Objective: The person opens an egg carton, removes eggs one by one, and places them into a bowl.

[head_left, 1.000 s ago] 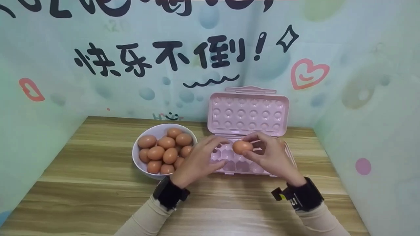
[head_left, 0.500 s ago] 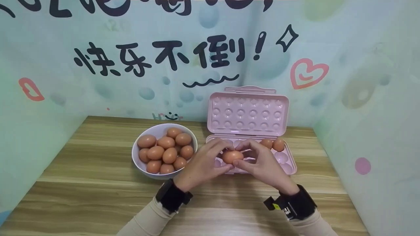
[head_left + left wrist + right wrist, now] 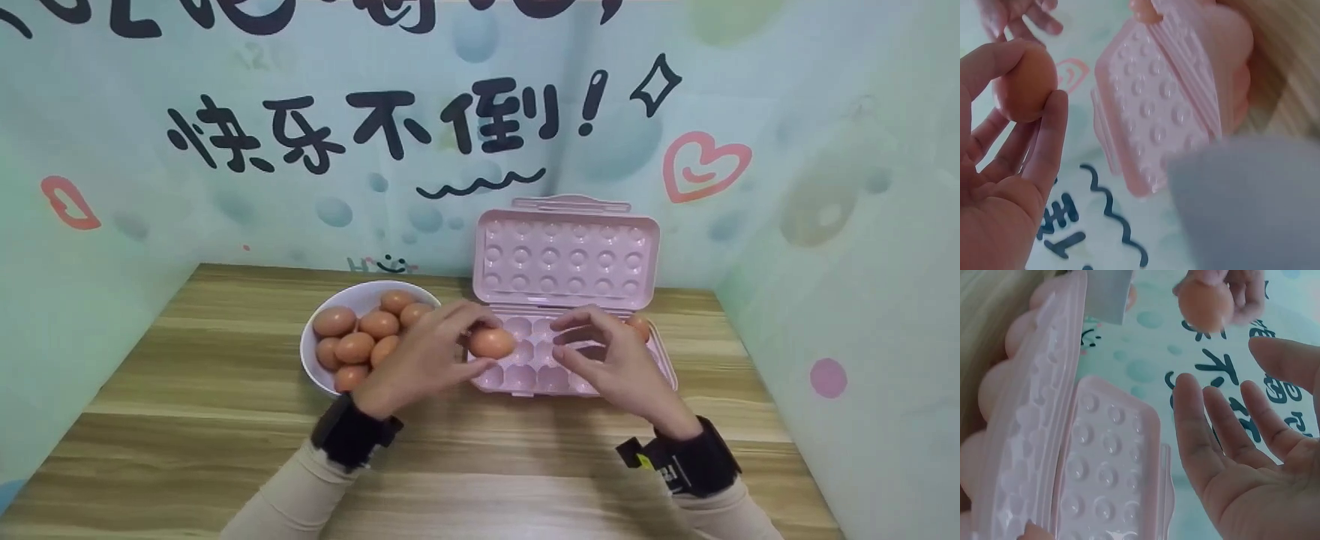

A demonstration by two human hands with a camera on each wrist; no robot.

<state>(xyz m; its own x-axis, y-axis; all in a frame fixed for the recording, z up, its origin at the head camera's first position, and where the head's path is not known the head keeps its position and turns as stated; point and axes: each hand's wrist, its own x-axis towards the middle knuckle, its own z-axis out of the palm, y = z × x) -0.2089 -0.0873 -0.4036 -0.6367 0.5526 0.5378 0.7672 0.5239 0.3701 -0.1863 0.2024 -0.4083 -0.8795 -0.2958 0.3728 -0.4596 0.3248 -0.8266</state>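
Observation:
Between its thumb and fingers my left hand (image 3: 420,356) holds a brown egg (image 3: 492,343), raised over the left end of the pink egg carton (image 3: 519,379). In the left wrist view the egg (image 3: 1026,83) is pinched at the fingertips. My right hand (image 3: 619,360) hovers above the carton's right half, fingers apart and nothing in them; the right wrist view shows its open palm (image 3: 1264,478). One egg (image 3: 637,327) shows in the carton's back right corner, partly behind the right hand. The carton's lid (image 3: 566,255) stands upright at the back.
A white bowl (image 3: 306,356) piled with several brown eggs (image 3: 355,348) stands left of the carton, partly covered by the left hand. Both stand on a wood-grain table (image 3: 225,420). A printed backdrop (image 3: 300,217) rises behind and at both sides.
The egg has passed from my right hand to my left, which has carried it left. The right hand first moved in to meet the left hand, then drew back right with its fingers spread.

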